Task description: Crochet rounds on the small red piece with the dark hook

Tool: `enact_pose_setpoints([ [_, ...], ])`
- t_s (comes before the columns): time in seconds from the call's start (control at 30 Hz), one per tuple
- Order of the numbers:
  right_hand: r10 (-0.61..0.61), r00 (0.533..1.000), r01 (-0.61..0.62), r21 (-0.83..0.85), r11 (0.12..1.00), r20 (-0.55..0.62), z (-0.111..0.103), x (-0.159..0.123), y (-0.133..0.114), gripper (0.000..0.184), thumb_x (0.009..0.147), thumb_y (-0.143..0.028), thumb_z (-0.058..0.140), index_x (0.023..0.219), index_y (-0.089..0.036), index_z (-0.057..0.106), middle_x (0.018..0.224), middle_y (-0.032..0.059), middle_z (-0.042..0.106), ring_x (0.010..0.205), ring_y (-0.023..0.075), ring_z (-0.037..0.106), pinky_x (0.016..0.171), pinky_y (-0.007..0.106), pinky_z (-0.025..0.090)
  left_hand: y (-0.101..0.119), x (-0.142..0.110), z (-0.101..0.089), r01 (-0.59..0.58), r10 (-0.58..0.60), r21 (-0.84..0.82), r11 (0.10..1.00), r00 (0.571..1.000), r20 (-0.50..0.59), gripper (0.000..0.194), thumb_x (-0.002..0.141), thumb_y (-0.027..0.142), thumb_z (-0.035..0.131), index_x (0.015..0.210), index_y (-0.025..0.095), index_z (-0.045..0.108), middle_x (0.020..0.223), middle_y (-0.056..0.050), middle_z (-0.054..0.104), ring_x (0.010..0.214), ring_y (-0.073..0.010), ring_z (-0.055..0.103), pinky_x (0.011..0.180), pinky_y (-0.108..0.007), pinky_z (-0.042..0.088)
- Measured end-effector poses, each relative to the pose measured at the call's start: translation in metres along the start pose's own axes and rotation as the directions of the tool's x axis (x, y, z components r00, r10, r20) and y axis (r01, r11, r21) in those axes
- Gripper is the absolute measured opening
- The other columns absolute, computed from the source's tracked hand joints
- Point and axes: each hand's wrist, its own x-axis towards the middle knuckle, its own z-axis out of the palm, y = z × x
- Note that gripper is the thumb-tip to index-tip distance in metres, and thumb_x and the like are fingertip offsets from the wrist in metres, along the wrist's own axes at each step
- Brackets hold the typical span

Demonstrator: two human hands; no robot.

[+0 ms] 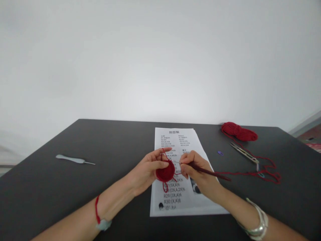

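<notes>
My left hand (151, 164) pinches a small round piece of red crochet (165, 172) between thumb and fingers, with red yarn running up over its raised index finger. In my right hand (194, 167) is a crochet hook (210, 172) with a dark red handle, held like a pen. Its thin metal tip reaches the upper edge of the red piece. A short loop of yarn hangs below the piece. Both hands are above a printed pattern sheet (173, 211), and they hide part of its text.
A skein of red yarn (239, 131) lies at the back right, its strand trailing across the dark table (120, 140). Nearby are thread snips (244, 153) and a purple stitch marker (220, 153). A second, white-handled crochet hook (74, 159) lies at the left. A white wall stands behind.
</notes>
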Motion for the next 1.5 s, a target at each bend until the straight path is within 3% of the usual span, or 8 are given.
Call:
enact_pose_setpoints([
  [0.1,0.060,0.998,-0.060,0.080,0.995,0.004,-0.004,0.000,-0.004,0.011,0.085,-0.026,0.060,0.079,-0.022,0.052,0.072,-0.0028,0.049,0.056,0.0096,0.041,0.049,0.024,0.035,0.004,0.001,-0.002,0.011,-0.012,0.032,0.999,0.999,0.040,0.044,0.062,0.004,0.071,0.104,0.014,0.067,0.069,0.002,0.059,0.057,-0.0066,0.052,0.056,-0.019,0.039],
  [0.5,0.100,0.991,-0.105,0.049,0.993,0.094,-0.017,0.002,-0.018,0.014,0.080,-0.026,0.067,0.073,-0.020,0.056,0.073,-0.0005,0.055,0.055,0.0097,0.042,0.047,0.023,0.032,0.014,-0.001,-0.008,0.091,-0.113,0.127,0.988,0.977,0.182,0.041,0.064,0.005,0.068,0.104,0.014,0.067,0.074,0.000,0.058,0.062,-0.0084,0.052,0.057,-0.020,0.039],
  [0.8,0.209,0.947,-0.289,0.361,0.887,0.244,-0.017,0.010,-0.024,0.022,0.070,-0.026,0.075,0.068,-0.018,0.054,0.064,-0.0029,0.056,0.045,0.0065,0.041,0.041,0.021,0.029,0.020,-0.001,-0.014,0.210,-0.284,0.255,0.944,0.909,0.306,0.042,0.063,0.009,0.069,0.104,0.016,0.067,0.075,0.000,0.058,0.062,-0.0094,0.051,0.058,-0.022,0.037],
  [0.9,0.273,0.922,-0.380,0.507,0.773,0.274,-0.013,0.012,-0.023,0.023,0.071,-0.024,0.073,0.066,-0.019,0.051,0.054,-0.0054,0.053,0.040,0.0059,0.038,0.037,0.019,0.025,0.017,-0.002,-0.011,0.126,-0.220,0.322,0.938,0.935,0.278,0.041,0.063,0.008,0.068,0.103,0.016,0.067,0.075,0.000,0.059,0.063,-0.0099,0.052,0.060,-0.023,0.038],
  [1.03,0.378,0.884,-0.460,0.647,0.608,0.273,-0.002,0.011,-0.016,0.021,0.077,-0.022,0.066,0.067,-0.019,0.048,0.051,-0.0056,0.053,0.040,0.0058,0.039,0.036,0.016,0.028,0.004,-0.002,-0.001,-0.153,0.107,0.428,0.891,0.986,0.128,0.037,0.067,0.006,0.065,0.103,0.017,0.063,0.071,0.003,0.059,0.064,-0.0100,0.055,0.064,-0.024,0.041],
  [1.1,0.397,0.896,-0.421,0.667,0.615,0.199,0.006,0.009,-0.014,0.021,0.078,-0.023,0.066,0.068,-0.019,0.049,0.055,-0.0045,0.056,0.045,0.0073,0.045,0.041,0.018,0.037,-0.003,-0.003,0.003,-0.223,0.208,0.423,0.878,0.975,0.082,0.033,0.071,0.008,0.064,0.103,0.017,0.061,0.071,0.003,0.059,0.067,-0.0119,0.059,0.068,-0.027,0.044],
  [1.23,0.384,0.923,-0.311,0.636,0.706,0.024,0.015,0.006,-0.012,0.021,0.076,-0.027,0.071,0.068,-0.019,0.053,0.058,-0.0037,0.058,0.052,0.0095,0.051,0.048,0.022,0.047,-0.012,-0.003,0.008,-0.203,0.183,0.310,0.929,0.979,0.093,0.030,0.075,0.013,0.062,0.104,0.019,0.057,0.071,0.004,0.059,0.062,-0.0162,0.066,0.067,-0.032,0.048],
  [1.5,0.353,0.936,-0.292,0.565,0.772,0.002,0.008,0.008,-0.009,0.017,0.074,-0.025,0.073,0.071,-0.019,0.058,0.060,-0.0031,0.062,0.053,0.0099,0.055,0.048,0.021,0.046,-0.012,-0.003,0.006,-0.136,0.139,0.247,0.960,0.990,0.005,0.036,0.069,0.011,0.069,0.104,0.018,0.060,0.074,0.003,0.061,0.071,-0.0126,0.062,0.073,-0.029,0.045],
])
